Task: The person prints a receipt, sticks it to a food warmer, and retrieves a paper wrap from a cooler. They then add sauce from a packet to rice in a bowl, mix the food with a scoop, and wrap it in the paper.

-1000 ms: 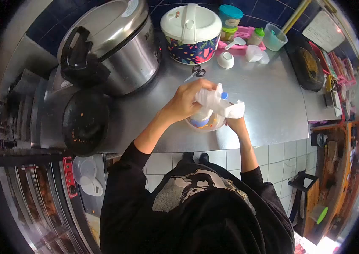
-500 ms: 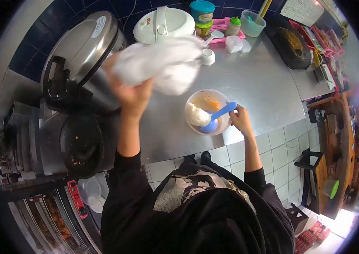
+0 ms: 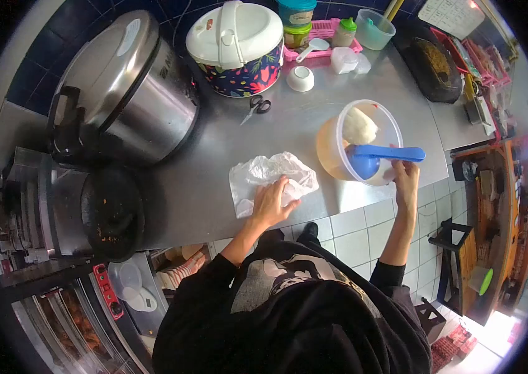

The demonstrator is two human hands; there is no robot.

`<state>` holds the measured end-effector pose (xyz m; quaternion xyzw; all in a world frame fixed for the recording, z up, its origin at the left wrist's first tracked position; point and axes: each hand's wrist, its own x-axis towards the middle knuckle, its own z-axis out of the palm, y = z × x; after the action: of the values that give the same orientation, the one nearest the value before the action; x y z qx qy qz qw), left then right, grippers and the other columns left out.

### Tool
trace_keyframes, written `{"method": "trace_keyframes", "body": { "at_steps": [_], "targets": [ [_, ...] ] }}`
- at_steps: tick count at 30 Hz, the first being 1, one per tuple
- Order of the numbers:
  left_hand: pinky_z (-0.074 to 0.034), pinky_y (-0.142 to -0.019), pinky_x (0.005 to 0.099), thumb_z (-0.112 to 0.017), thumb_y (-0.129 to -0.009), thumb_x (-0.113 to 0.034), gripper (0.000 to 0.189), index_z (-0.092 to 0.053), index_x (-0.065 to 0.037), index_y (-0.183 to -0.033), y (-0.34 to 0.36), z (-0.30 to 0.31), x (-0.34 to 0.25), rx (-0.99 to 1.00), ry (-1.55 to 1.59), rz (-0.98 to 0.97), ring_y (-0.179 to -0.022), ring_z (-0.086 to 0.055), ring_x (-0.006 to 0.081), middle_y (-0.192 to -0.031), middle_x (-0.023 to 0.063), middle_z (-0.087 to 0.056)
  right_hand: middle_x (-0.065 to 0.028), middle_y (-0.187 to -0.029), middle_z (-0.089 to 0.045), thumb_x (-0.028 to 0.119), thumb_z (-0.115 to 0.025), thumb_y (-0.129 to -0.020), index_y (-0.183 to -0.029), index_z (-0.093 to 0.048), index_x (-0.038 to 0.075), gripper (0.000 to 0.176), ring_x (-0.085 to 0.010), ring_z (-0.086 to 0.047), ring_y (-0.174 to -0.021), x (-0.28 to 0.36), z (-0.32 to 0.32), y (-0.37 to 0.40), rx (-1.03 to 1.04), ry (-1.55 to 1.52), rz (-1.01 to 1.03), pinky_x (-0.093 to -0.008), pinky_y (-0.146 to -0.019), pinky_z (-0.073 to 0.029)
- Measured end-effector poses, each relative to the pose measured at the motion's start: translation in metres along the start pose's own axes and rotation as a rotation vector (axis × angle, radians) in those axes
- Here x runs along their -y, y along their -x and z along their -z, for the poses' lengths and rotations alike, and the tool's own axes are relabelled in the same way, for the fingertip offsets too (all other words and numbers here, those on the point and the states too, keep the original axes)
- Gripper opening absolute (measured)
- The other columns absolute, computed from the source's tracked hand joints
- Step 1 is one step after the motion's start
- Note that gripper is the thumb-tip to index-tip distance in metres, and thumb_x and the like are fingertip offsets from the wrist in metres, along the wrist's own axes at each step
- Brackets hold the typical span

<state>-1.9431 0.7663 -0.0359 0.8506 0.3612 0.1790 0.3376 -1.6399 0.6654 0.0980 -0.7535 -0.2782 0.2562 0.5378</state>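
A translucent white plastic bag [image 3: 257, 176] lies crumpled on the steel counter. My left hand [image 3: 269, 204] rests on its near side, fingers spread and thumb apart. To the right, my right hand [image 3: 406, 181] grips the rim of a clear plastic tub [image 3: 332, 149], which is tilted with its mouth toward the right. Inside the tub sit a white lump that looks like rice [image 3: 360, 126] and the bowl of a blue scoop [image 3: 394, 153]. The scoop's handle sticks out over the rim, just above my right fingers.
Black-handled scissors [image 3: 261, 106] lie behind the bag, near a patterned rice container [image 3: 239, 71] and a small white cup [image 3: 301, 79]. A large steel cooker [image 3: 145, 93] and dark pan [image 3: 113, 215] stand left. A pink basket [image 3: 317, 31] holds jars at the back.
My left hand has come down toward me, from holding the white bag in the air to resting on it on the counter. My right hand has shifted the tub rightward and tilted it.
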Motion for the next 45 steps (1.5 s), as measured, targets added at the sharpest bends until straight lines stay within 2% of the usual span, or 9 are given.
{"method": "trace_keyframes", "body": {
  "at_steps": [2, 8, 11, 14, 20, 24, 28, 35, 45],
  "targets": [
    [-0.037, -0.089, 0.0468, -0.068, -0.077, -0.028, 0.041, -0.054, -0.009, -0.11, -0.018, -0.022, 0.008, 0.104, 0.19, 0.198, -0.103, -0.052, 0.0323, -0.116, 0.0133, -0.057, -0.009, -0.095, -0.065, 0.018, -0.056, -0.09, -0.118, -0.061, 0.0, 0.033, -0.0113, -0.058, -0.076, -0.002, -0.006, -0.009, -0.005, 0.02, 0.066, -0.025, -0.06, -0.044],
    [-0.025, -0.104, 0.0548, -0.065, -0.075, -0.01, 0.011, -0.063, -0.012, -0.085, -0.061, -0.053, -0.026, -0.083, -0.21, -0.147, -0.121, -0.042, 0.0334, -0.114, 0.0097, -0.056, -0.0094, -0.085, -0.065, 0.013, -0.055, -0.09, -0.115, -0.063, 0.002, 0.028, -0.0102, -0.055, -0.053, -0.038, -0.016, -0.044, 0.115, 0.039, 0.007, -0.0263, -0.043, -0.045],
    [-0.013, -0.107, 0.061, -0.067, -0.075, -0.014, 0.012, -0.065, -0.014, -0.087, -0.06, -0.071, -0.04, -0.138, -0.314, -0.079, -0.124, -0.04, 0.0335, -0.116, 0.0076, -0.057, -0.0137, -0.061, -0.062, 0.018, -0.059, -0.088, -0.087, -0.06, -0.008, 0.026, -0.0169, -0.06, -0.045, -0.064, -0.025, -0.062, 0.077, 0.154, 0.014, -0.0287, -0.041, -0.046],
    [-0.018, -0.107, 0.0572, -0.066, -0.078, -0.018, 0.011, -0.066, -0.015, -0.089, -0.042, -0.085, -0.061, -0.288, -0.482, 0.019, -0.121, -0.044, 0.0314, -0.116, 0.006, -0.059, -0.027, -0.084, -0.062, 0.018, -0.059, -0.084, -0.089, -0.06, -0.007, 0.025, -0.0394, -0.062, -0.072, -0.106, -0.042, -0.08, 0.143, 0.154, 0.241, -0.0432, -0.067, -0.05],
    [-0.046, -0.081, 0.0423, -0.061, -0.086, -0.02, 0.02, -0.065, -0.005, -0.098, -0.02, -0.096, -0.165, 0.0, -0.37, 0.273, -0.09, -0.061, 0.0316, -0.097, 0.0122, -0.066, -0.0331, -0.11, -0.055, 0.034, -0.057, -0.088, -0.13, -0.044, -0.003, 0.057, -0.0414, -0.056, -0.105, -0.09, 0.02, -0.076, 0.464, 0.203, 0.314, -0.0446, -0.091, -0.044],
    [-0.049, -0.073, 0.0416, -0.056, -0.084, -0.005, 0.019, -0.062, -0.002, -0.102, -0.087, -0.116, -0.275, 0.309, 0.0, 0.334, -0.087, -0.061, 0.0345, -0.094, 0.015, -0.064, -0.0268, -0.12, -0.054, 0.037, -0.057, -0.088, -0.133, -0.042, 0.0, 0.06, -0.0413, -0.055, -0.108, -0.124, 0.119, -0.097, 0.691, 0.399, 0.341, -0.0423, -0.094, -0.044],
    [-0.05, -0.074, 0.0398, -0.049, -0.074, 0.009, 0.033, -0.061, -0.002, -0.103, -0.183, -0.199, -0.346, 0.41, -0.15, -0.174, -0.08, -0.063, 0.031, -0.102, 0.0147, -0.061, -0.0204, -0.115, -0.06, 0.037, -0.058, -0.088, -0.131, -0.047, 0.004, 0.055, -0.0355, -0.06, -0.102, -0.15, 0.245, -0.159, 0.85, 0.439, 0.274, -0.0395, -0.09, -0.046],
    [-0.049, -0.073, 0.038, -0.052, -0.081, 0.003, 0.03, -0.058, -0.005, -0.109, -0.343, -0.383, -0.444, 0.439, 0.052, -0.413, -0.084, -0.064, 0.028, -0.1, 0.0137, -0.061, -0.0148, -0.098, -0.066, 0.026, -0.057, -0.091, -0.126, -0.051, 0.004, 0.042, -0.0216, -0.065, -0.082, -0.151, 0.503, -0.289, 0.606, 0.264, 0.085, -0.0329, -0.075, -0.051],
    [-0.053, -0.065, 0.0304, -0.056, -0.085, -0.001, 0.02, -0.053, 0.0, -0.104, -0.548, -0.581, -0.573, 0.278, 0.529, -0.1, -0.073, -0.066, 0.0212, -0.093, 0.0122, -0.065, -0.006, -0.083, -0.064, 0.013, -0.051, -0.093, -0.116, -0.058, 0.003, 0.027, -0.0097, -0.058, -0.07, -0.118, 0.798, -0.5, 0.081, 0.072, 0.135, -0.0234, -0.064, -0.048]
  ]
}}
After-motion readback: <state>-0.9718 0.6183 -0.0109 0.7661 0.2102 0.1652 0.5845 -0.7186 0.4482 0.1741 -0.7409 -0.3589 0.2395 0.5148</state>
